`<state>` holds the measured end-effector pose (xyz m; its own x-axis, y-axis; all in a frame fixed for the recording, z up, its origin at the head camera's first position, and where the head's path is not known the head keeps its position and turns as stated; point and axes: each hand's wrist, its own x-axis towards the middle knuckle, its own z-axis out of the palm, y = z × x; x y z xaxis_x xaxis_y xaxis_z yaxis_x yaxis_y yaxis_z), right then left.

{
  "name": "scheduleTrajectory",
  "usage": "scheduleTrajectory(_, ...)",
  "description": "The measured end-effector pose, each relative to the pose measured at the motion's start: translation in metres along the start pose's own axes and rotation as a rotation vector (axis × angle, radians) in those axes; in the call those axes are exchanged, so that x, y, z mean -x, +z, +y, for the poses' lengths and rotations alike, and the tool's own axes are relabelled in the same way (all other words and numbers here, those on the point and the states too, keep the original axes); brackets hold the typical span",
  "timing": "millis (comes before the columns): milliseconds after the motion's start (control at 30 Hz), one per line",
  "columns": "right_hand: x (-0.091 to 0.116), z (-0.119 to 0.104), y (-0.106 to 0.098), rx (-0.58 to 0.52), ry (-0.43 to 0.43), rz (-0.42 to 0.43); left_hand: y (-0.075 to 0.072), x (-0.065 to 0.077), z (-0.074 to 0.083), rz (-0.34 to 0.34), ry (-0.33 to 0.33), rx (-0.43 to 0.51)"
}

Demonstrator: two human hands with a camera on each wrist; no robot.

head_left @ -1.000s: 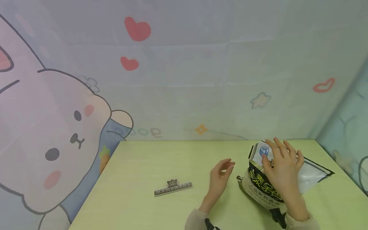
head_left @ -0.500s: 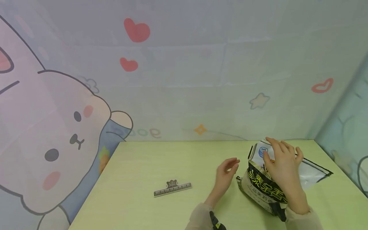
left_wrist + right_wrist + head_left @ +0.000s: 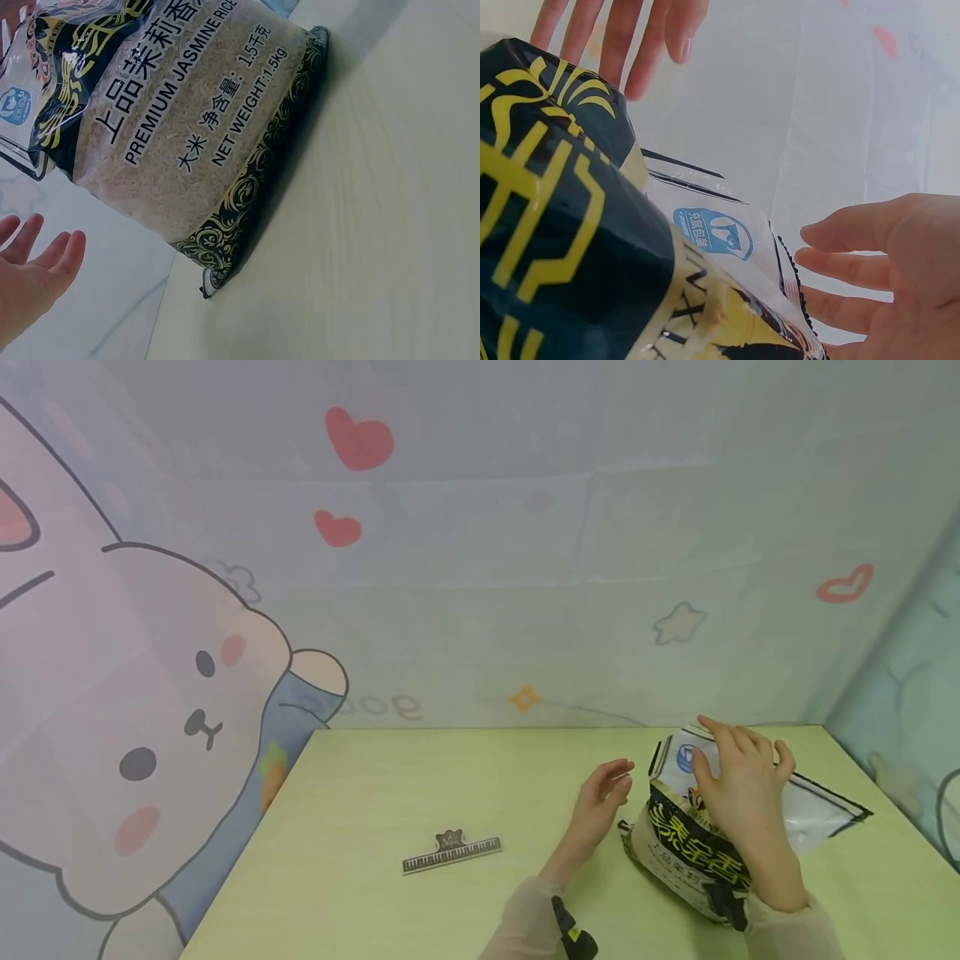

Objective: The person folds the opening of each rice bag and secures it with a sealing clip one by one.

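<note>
A plastic bag of jasmine rice stands leaning at the right of the table, its black-and-yellow band and printed front turned towards me. Its white top part is folded over and spreads to the right. My right hand is at this top, thumb and fingers spread apart; in the right wrist view the fingers lie by the crimped edge and the thumb is clear of it. Just left of the bag, my left hand hovers with loosely bent fingers, holding nothing. The left wrist view shows a gap between it and the bag.
A clip with a piano-key pattern lies on the pale table, left of both hands. Behind the table hangs a cloth backdrop with a cartoon rabbit and hearts.
My left hand has moved to the right, closer to the bag. The right hand has shifted only slightly at the bag's top, and the clip stays put.
</note>
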<state>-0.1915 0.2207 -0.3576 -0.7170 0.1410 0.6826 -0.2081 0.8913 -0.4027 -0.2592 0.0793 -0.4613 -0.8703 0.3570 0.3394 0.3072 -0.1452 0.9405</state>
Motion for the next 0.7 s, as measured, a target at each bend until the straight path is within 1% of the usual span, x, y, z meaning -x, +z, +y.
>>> scheduleTrajectory(200, -0.002, 0.0, 0.001, 0.022, 0.006, -0.012, 0.004, -0.006, -0.002, -0.052, -0.039, -0.025)
scheduleTrajectory(367, -0.002, 0.0, 0.0, 0.04, 0.017, -0.021, 0.008, -0.007, -0.002, -0.072, -0.026, -0.073)
scheduleTrajectory(500, -0.002, 0.001, 0.0, 0.052, 0.018, -0.014, 0.01, -0.008, -0.004, -0.08, -0.021, -0.094)
scheduleTrajectory(600, -0.001, 0.002, 0.0, 0.06, 0.013, -0.006, 0.012, -0.009, -0.006, -0.083, -0.035, -0.085)
scheduleTrajectory(700, -0.001, 0.003, 0.0, 0.067, 0.008, -0.001, 0.015, -0.01, -0.007, -0.087, -0.04, -0.051)
